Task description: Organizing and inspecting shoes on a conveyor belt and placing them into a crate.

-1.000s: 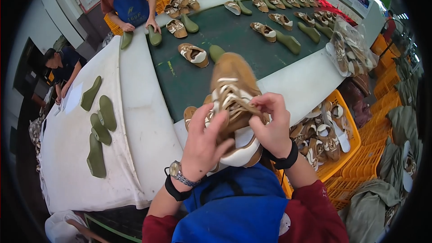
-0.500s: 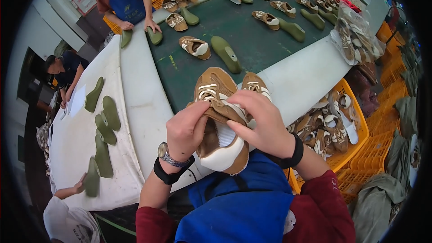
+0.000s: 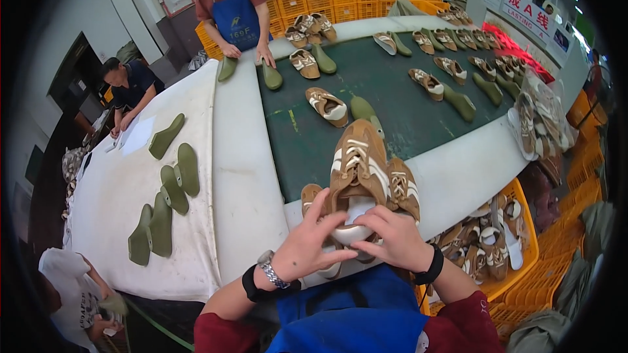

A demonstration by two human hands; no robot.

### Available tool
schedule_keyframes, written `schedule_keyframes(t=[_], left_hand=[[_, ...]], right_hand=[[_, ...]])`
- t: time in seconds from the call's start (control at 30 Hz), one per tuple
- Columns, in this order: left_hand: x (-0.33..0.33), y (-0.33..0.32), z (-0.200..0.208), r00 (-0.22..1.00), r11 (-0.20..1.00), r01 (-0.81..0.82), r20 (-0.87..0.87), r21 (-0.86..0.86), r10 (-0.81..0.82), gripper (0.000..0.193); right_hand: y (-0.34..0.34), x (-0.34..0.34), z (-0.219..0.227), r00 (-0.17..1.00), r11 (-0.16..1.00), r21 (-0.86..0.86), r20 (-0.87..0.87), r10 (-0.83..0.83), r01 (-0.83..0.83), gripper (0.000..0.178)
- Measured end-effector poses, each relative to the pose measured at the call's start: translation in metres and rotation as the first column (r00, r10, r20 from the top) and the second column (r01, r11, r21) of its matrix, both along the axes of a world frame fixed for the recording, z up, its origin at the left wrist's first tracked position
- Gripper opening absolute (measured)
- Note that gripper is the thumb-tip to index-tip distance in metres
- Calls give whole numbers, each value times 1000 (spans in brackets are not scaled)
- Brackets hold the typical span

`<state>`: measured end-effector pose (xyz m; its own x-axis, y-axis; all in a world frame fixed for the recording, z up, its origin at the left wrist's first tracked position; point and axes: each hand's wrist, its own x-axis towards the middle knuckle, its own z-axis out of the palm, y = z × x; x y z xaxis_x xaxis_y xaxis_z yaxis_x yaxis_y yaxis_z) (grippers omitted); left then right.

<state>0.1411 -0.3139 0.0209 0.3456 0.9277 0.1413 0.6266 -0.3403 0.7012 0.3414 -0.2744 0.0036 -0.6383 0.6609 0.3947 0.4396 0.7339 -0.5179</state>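
Brown-and-white sneaker [image 3: 358, 170], toe pointing away from the person and heel turned toward the body, at the near edge of a broad surface [image 3: 294, 157] with a green top and white border. To the left lies a pale cloth [image 3: 190, 248], seen as a long sloping sheet on which five green shoe lasts [image 3: 188, 168] stand near one another in a slanting row. Across the surface, a co-worker [image 3: 241, 19] in a blue apron has both hands on two further lasts [image 3: 272, 76]. At right, a yellow crate [image 3: 528, 222] is heaped with similar shoes [image 3: 494, 252]. More sneakers and lasts are spread over the far part of the green top. Close by the handled sneaker, one brown sneaker [image 3: 403, 189] lies at its right, and part of another shoe [image 3: 311, 196] shows at its left. Both of the person's hands are at the heel: the left hand [image 3: 305, 243] has thumb and fingers spread wide, fingertips at the left of the collar; the right hand [image 3: 398, 238] pinches the white heel between fingers and thumb. Smallest are a metal wristwatch [image 3: 271, 269] on the left wrist and the sneaker's white laces [image 3: 356, 151].
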Motion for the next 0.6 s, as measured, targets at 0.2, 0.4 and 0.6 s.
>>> schedule_keyframes(t=[0.2,0.4,0.6], left_hand=[[-48,71,-51,957,994,-88,272,-66,103,38],[-153,165,-109,880,888,-428,-147,166,452,36],[-128,147,-114,936,957,-272,204,-100,287,44]], right_hand=[[31,7,2,991,996,-86,-124,-43,33,42],[49,79,-35,902,908,-198,-156,-402,370,34],[67,124,-68,890,866,-281,-73,-450,414,33]])
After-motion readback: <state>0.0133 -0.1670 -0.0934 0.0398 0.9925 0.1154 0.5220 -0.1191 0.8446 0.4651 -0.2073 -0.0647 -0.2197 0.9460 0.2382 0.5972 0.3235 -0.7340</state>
